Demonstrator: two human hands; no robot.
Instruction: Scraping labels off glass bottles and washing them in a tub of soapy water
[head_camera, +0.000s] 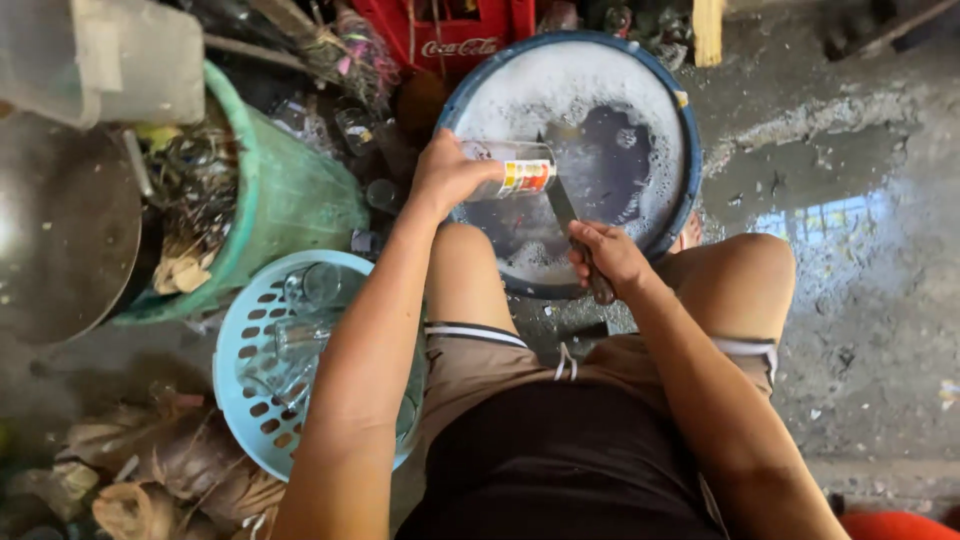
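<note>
Over a wet, stained concrete floor, the left hand grips a labelled glass bottle above the sudsy blue basin; the right hand clasps a knife against it.

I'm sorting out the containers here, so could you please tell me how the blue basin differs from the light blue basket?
The blue basin has solid walls and holds soapy water; the light blue basket has slotted walls and holds clear glassware. The basin sits in front of the person's knees, under the left hand holding a labelled glass jar and the right hand holding a knife; the basket sits beside the left arm. Both are round and on the ground.
</note>
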